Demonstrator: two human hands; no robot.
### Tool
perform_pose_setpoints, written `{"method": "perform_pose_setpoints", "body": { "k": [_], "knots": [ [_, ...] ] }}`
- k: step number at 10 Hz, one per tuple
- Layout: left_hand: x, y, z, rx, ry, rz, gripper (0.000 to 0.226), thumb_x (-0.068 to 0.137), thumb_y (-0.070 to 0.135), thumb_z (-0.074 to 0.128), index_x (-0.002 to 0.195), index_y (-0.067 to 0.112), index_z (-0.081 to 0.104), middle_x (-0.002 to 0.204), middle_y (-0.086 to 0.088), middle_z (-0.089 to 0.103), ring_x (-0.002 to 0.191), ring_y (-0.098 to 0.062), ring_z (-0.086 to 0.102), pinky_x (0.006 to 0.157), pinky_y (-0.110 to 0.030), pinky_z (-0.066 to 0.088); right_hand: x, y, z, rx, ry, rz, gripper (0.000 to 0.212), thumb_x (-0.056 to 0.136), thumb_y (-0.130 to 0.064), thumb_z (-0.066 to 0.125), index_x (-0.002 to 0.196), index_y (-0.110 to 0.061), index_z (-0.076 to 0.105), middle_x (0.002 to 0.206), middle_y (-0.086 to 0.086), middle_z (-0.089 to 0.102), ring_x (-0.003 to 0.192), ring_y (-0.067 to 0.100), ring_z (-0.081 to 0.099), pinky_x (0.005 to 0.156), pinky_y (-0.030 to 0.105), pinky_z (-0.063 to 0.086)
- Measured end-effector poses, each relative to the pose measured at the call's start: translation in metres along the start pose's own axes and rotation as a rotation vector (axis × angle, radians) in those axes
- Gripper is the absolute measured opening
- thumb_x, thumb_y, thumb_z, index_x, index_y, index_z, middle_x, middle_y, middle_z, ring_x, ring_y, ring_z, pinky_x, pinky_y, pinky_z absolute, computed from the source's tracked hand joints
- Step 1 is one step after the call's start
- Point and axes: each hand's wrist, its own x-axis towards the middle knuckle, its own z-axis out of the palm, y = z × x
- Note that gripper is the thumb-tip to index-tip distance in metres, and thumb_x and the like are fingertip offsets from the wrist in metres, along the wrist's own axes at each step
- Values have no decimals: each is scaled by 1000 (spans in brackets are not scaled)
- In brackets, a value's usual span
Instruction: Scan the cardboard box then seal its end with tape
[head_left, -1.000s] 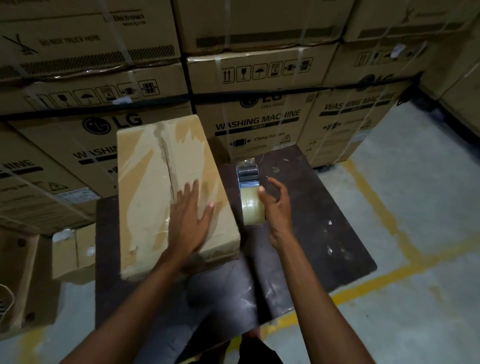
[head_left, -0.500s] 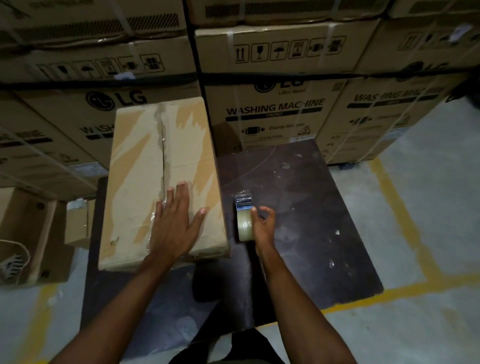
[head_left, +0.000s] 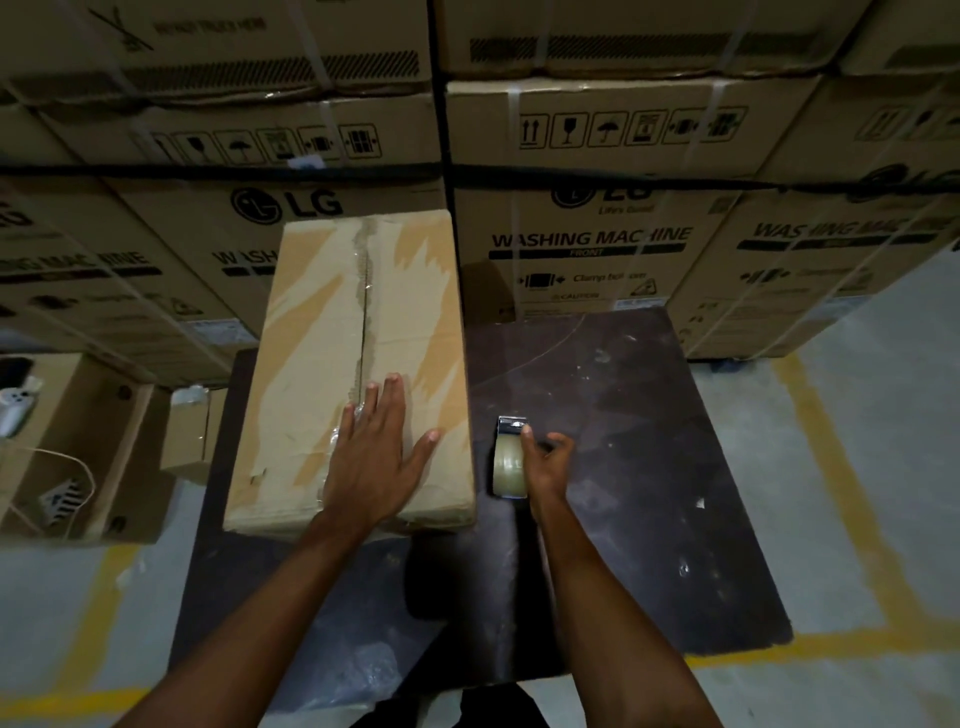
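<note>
A long cardboard box (head_left: 322, 338) lies on the left part of a dark table (head_left: 623, 467), its top seam running away from me with torn tape marks. My left hand (head_left: 379, 457) rests flat on the box's near end, fingers spread. Just right of the box, a tape dispenser (head_left: 509, 460) with a clear tape roll and a metal blade end stands on the table. My right hand (head_left: 545, 462) grips the dispenser from its right side.
Stacked washing machine cartons (head_left: 597, 218) form a wall behind the table. An open carton (head_left: 104, 447) with a cord and a white device sits on the floor at the left, beside a small box (head_left: 189, 431). Yellow floor lines (head_left: 831, 467) run at the right.
My right hand closed on the tape dispenser and drew it toward me along the table. The left hand stayed flat on the box.
</note>
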Motion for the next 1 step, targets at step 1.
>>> {"method": "perform_pose_setpoints", "body": {
  "k": [1],
  "knots": [
    [1,3,-2,-50,-6,-18,92,104,77,17,173,17,3,182,-5,12,168,-26,9,134,-47,3,-5,-4,-1,-52,-19,-32,40,100,-18,73,125,-8,44,104,16,53,94,26,52,87,34,44]
  ]
}}
